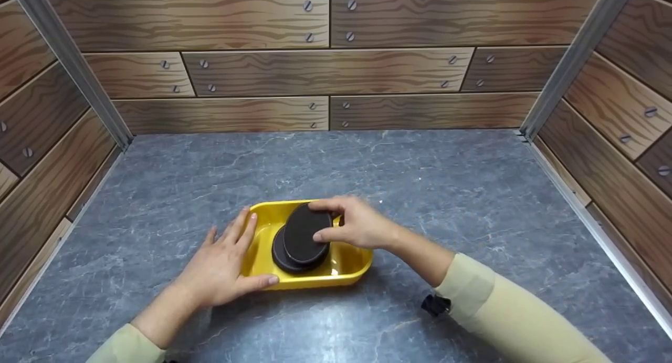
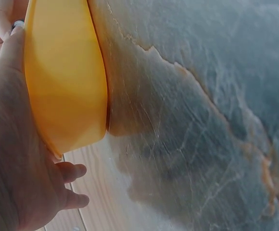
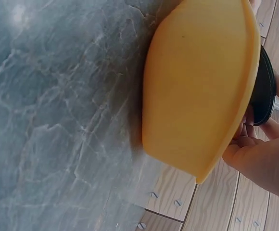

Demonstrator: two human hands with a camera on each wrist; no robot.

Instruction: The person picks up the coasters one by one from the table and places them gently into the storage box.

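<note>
A yellow plastic tub (image 1: 350, 278) stands on the table. Inside it lies at least one dark round coaster (image 1: 279, 255). Over that, my right hand (image 1: 362, 224) pinches another black coaster (image 1: 304, 234) with a stitched edge, tilted up, its thumb on the near face. In the right wrist view this coaster (image 3: 263, 91) pokes above the tub's rim, with fingertips behind it. My left hand (image 1: 223, 271) rests on the tub's left end, fingers spread and fairly straight over the rim, thumb along the near rim. The left wrist view shows the palm beside the tub wall (image 2: 67, 77).
A grey marbled tabletop (image 1: 210, 163) surrounds the tub. Wood-pattern panels (image 1: 325, 71) wall in the back and both sides, with metal corner posts (image 1: 567, 63). A small black clip (image 1: 436, 304) hangs by the right sleeve.
</note>
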